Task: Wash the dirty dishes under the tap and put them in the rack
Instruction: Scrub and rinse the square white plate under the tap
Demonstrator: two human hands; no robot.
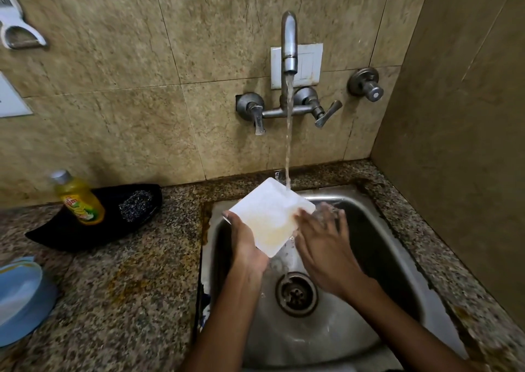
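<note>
A white square plate [270,215] with a yellowish stain near its lower corner is tilted over the steel sink [397,258]. Water runs from the wall tap [289,44] onto the plate's far corner. My left hand [244,243] grips the plate along its left edge, fingers hidden behind it. My right hand [321,238] lies with spread fingers against the plate's right edge, blurred by motion. The sink drain [296,293] sits below the hands.
A yellow dish-soap bottle [78,198] and a steel scrubber [135,204] rest on a black dish [56,235] on the granite counter at left. A blue plastic item [20,297] lies at the far left edge. Tiled walls close the back and right.
</note>
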